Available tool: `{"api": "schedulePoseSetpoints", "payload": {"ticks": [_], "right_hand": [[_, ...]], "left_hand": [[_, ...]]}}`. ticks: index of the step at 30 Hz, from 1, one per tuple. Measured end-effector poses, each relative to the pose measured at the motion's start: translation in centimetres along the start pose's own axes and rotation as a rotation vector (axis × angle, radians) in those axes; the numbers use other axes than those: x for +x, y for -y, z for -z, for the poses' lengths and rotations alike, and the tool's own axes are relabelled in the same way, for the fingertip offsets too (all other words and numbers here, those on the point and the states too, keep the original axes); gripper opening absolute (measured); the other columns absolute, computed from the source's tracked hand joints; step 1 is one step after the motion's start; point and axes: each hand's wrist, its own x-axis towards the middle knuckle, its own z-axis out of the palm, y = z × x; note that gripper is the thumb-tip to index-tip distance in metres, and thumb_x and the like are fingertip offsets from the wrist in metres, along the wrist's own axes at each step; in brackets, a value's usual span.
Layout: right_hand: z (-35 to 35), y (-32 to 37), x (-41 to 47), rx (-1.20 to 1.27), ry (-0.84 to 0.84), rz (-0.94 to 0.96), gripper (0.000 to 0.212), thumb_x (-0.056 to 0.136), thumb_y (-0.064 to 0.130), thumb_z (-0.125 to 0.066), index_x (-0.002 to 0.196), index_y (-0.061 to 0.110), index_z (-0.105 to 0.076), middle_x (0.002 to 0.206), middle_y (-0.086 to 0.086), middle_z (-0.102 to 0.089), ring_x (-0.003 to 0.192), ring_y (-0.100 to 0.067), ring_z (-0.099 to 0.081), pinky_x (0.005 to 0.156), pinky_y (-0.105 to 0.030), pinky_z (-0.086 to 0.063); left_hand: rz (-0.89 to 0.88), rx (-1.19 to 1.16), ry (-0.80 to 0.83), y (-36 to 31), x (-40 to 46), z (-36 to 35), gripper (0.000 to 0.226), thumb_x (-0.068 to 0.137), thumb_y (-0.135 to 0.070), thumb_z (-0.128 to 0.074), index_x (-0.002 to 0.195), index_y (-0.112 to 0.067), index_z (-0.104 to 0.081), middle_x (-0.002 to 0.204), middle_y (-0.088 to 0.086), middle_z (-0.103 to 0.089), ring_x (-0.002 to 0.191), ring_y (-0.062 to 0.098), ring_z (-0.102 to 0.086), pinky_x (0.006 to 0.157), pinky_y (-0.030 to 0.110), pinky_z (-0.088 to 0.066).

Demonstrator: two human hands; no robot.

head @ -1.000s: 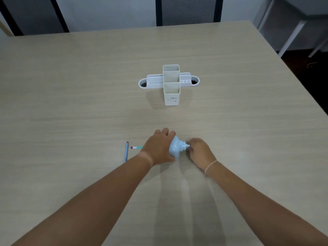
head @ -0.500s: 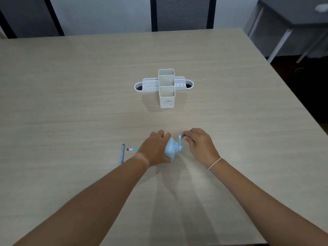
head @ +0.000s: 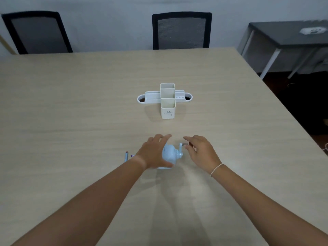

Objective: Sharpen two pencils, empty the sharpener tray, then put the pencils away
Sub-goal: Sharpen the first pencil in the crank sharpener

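1. Close in, the left hand [head: 153, 153] is curling round the blue sharpener [head: 170, 155], which is sitting on the table [head: 71, 103] well clear of its right edge.
2. The right hand [head: 200, 151] is pinching the crank [head: 181, 148].
3. Two pencils [head: 126, 156] are lying just left of the left wrist; the white organizer [head: 167, 102] is standing well beyond, with open tabletop between.

Both forearms are bare along all their visible length, from the near edge up to the wrists. The left hand [head: 154, 153] and the right hand [head: 202, 153] are bare as well. A thin pale band [head: 216, 169], one narrow loop, circles the right wrist just behind the hand.
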Motion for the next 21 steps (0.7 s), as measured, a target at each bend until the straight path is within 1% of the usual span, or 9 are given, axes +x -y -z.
{"api": "schedulePoseSetpoints", "payload": {"ticks": [3,5,8,10,11,14,16,19,21], "right_hand": [[0.4,1.5,-0.2,-0.005,-0.031,0.058,0.030,0.086,0.006,-0.058,0.116,0.004,-0.059,0.082,-0.019,-0.063,0.084,-0.034,-0.055,0.080,-0.029,-0.040],[0.0,2.7,-0.4,-0.010,0.005,0.117,0.031,0.085,0.007,-0.058,0.116,0.005,-0.059,0.086,-0.018,-0.063,0.087,-0.034,-0.055,0.083,-0.034,-0.043],[-1.7,4.1,-0.3,-0.042,0.137,0.162,0.038,0.086,0.013,-0.057,0.124,0.009,-0.053,0.109,-0.016,-0.061,0.105,-0.031,-0.050,0.092,-0.032,-0.038],[-3.0,4.8,0.0,-0.115,0.271,0.165,0.045,0.086,0.016,-0.057,0.129,0.009,-0.046,0.126,-0.012,-0.053,0.118,-0.029,-0.044,0.100,-0.032,-0.034],[-3.4,5.2,0.2,-0.150,0.331,0.150,0.049,0.085,0.017,-0.057,0.131,0.009,-0.044,0.131,-0.011,-0.050,0.122,-0.028,-0.041,0.102,-0.032,-0.033],[-4.3,5.7,1.1,-0.223,0.422,0.102,0.048,0.082,0.017,-0.059,0.127,0.005,-0.045,0.129,-0.011,-0.050,0.122,-0.031,-0.043,0.100,-0.037,-0.039],[-4.7,5.8,1.5,-0.272,0.455,0.071,0.047,0.081,0.015,-0.062,0.124,0.003,-0.046,0.128,-0.013,-0.051,0.120,-0.031,-0.044,0.098,-0.039,-0.040],[-5.0,5.7,1.7,-0.299,0.465,0.047,0.047,0.078,0.014,-0.067,0.119,0.003,-0.049,0.124,-0.012,-0.054,0.117,-0.029,-0.047,0.093,-0.039,-0.044],[-5.2,5.5,1.7,-0.280,0.451,0.036,0.048,0.076,0.013,-0.068,0.119,0.003,-0.050,0.123,-0.012,-0.055,0.116,-0.029,-0.047,0.092,-0.040,-0.045]], "left_hand": [[0.027,-0.071,0.008,1.6,-1.0,1.2,0.097,0.066,-0.050,-0.074,0.145,-0.031,-0.020,0.144,0.001,-0.033,0.131,0.026,-0.033,0.107,0.037,-0.033],[0.059,-0.077,0.041,2.8,-1.7,1.8,0.089,0.070,-0.047,-0.073,0.143,-0.028,-0.026,0.141,0.000,-0.037,0.130,0.024,-0.035,0.108,0.037,-0.035],[0.085,-0.016,0.077,4.1,-2.5,2.2,0.070,0.079,-0.039,-0.067,0.140,-0.021,-0.038,0.138,0.003,-0.044,0.128,0.023,-0.042,0.107,0.034,-0.036],[0.087,0.025,0.086,4.5,-2.7,2.2,0.055,0.085,-0.032,-0.062,0.136,-0.017,-0.046,0.133,0.005,-0.050,0.123,0.022,-0.047,0.103,0.031,-0.038],[0.084,0.041,0.081,4.6,-2.8,2.1,0.049,0.087,-0.029,-0.059,0.133,-0.016,-0.050,0.130,0.007,-0.053,0.121,0.023,-0.049,0.101,0.031,-0.038],[0.070,0.080,0.045,4.5,-2.9,1.9,0.029,0.091,-0.022,-0.053,0.116,-0.012,-0.064,0.115,0.011,-0.061,0.111,0.027,-0.055,0.091,0.034,-0.041],[0.062,0.098,0.020,4.5,-2.8,1.7,0.025,0.091,-0.020,-0.051,0.107,-0.011,-0.069,0.106,0.013,-0.064,0.103,0.028,-0.057,0.083,0.035,-0.042],[0.062,0.091,-0.003,4.7,-2.7,1.5,0.026,0.093,-0.020,-0.051,0.110,-0.013,-0.069,0.106,0.012,-0.064,0.103,0.026,-0.055,0.082,0.033,-0.041],[0.063,0.088,-0.016,5.0,-2.7,1.5,0.026,0.093,-0.020,-0.051,0.112,-0.014,-0.068,0.107,0.012,-0.063,0.105,0.026,-0.054,0.082,0.032,-0.040]]}}
